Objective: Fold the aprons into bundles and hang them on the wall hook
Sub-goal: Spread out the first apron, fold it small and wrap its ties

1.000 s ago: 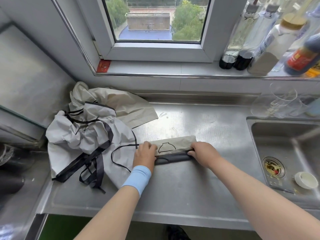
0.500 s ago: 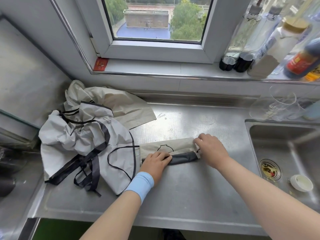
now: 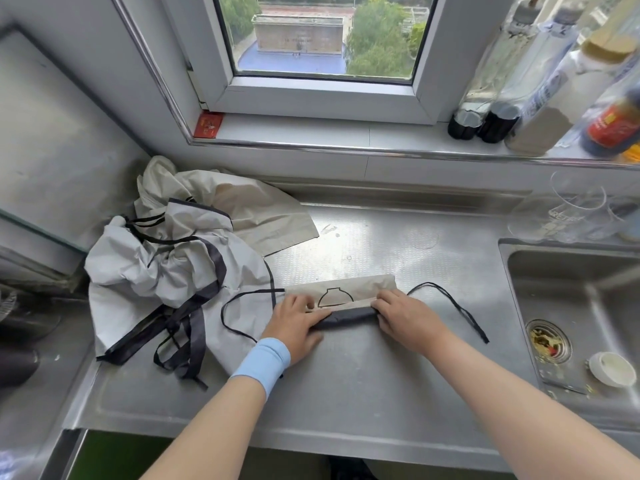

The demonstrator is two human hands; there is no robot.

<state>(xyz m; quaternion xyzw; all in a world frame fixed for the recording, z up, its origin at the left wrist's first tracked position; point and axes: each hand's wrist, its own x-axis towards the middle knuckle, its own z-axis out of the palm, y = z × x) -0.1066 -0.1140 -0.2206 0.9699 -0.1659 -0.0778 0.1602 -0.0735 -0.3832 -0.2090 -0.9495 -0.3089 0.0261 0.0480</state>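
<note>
A beige apron (image 3: 341, 295), folded into a narrow strip with a pot outline and a dark hem, lies on the steel counter (image 3: 346, 386). My left hand (image 3: 294, 323), with a blue wristband, presses flat on its left end. My right hand (image 3: 401, 315) grips its right end with bent fingers. One thin black tie (image 3: 450, 304) trails right toward the sink; another tie (image 3: 239, 308) loops left. A crumpled pale grey apron (image 3: 156, 271) with dark straps and a beige apron (image 3: 252, 211) are piled at the left. No wall hook is in view.
A sink (image 3: 581, 306) with a drain strainer and a small white cup (image 3: 611, 368) lies at the right. Glasses (image 3: 575, 216) stand behind it. Bottles (image 3: 540, 98) line the window sill. A dark pot (image 3: 20, 341) sits at the far left.
A black tie now lies stretched out to the right of the strip. My left hand slid back to the strip's left end; my right hand stays at the right end.
</note>
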